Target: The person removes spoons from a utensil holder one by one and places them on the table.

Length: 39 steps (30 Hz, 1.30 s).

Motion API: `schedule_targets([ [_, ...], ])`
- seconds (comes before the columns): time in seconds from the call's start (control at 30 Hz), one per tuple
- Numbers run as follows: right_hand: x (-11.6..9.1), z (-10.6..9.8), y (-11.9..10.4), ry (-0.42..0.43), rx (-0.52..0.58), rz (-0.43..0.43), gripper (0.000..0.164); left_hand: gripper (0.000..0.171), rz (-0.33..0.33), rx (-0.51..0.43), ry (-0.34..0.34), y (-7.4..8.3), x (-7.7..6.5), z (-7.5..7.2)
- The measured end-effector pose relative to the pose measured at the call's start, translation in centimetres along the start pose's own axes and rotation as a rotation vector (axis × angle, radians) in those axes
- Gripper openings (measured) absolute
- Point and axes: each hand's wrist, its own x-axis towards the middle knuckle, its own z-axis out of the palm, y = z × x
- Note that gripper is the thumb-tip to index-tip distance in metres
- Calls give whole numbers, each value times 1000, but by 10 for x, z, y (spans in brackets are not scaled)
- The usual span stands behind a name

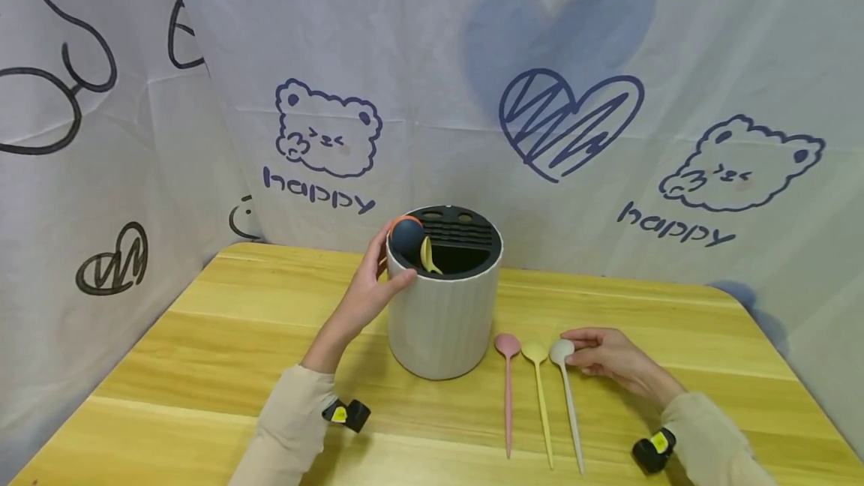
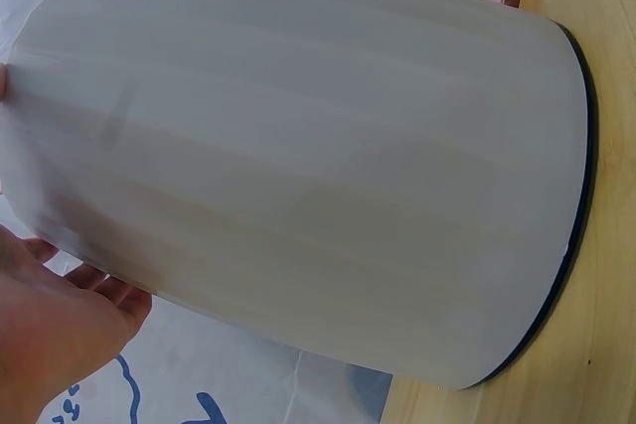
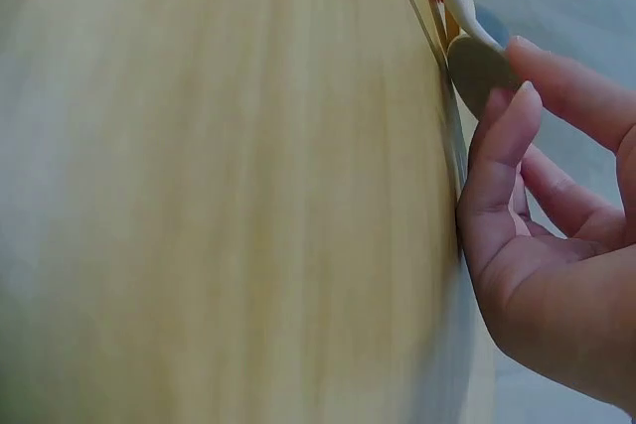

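Note:
A white ribbed utensil holder (image 1: 442, 328) with a dark slotted top stands upright on the table. My left hand (image 1: 364, 295) grips its upper left side, thumb at the front rim. A dark blue rounded utensil head (image 1: 408, 237) and a small yellow utensil (image 1: 427, 255) stick up from the opening. To the right lie a pink spoon (image 1: 508, 396), a yellow spoon (image 1: 543, 403) and a white spoon (image 1: 571, 411), side by side, handles toward me. The thumb and forefinger of my right hand (image 1: 617, 357) pinch the white spoon's head, also seen edge-on in the right wrist view.
The wooden table (image 1: 202, 351) runs back to a white cloth backdrop (image 1: 432, 81) printed with hearts, bears and lettering. Another cloth (image 1: 135, 156) hangs along the left. A small black camera (image 1: 347, 415) sits at the left wrist, another camera (image 1: 653, 452) at the right.

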Motion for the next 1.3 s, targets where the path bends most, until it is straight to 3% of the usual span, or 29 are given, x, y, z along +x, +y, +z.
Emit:
schedule_targets([
  [0.37,-4,2,0,41,-141,-43,51,86,6,2,3,1,-1,0],
  [0.87,-8,3,-4,102,-149,-13,45,93,-6,17,13,2,0,1],
  [1.3,-25,21,-28,185,-251,-152,36,89,10,10,11,2,-2,1],
])
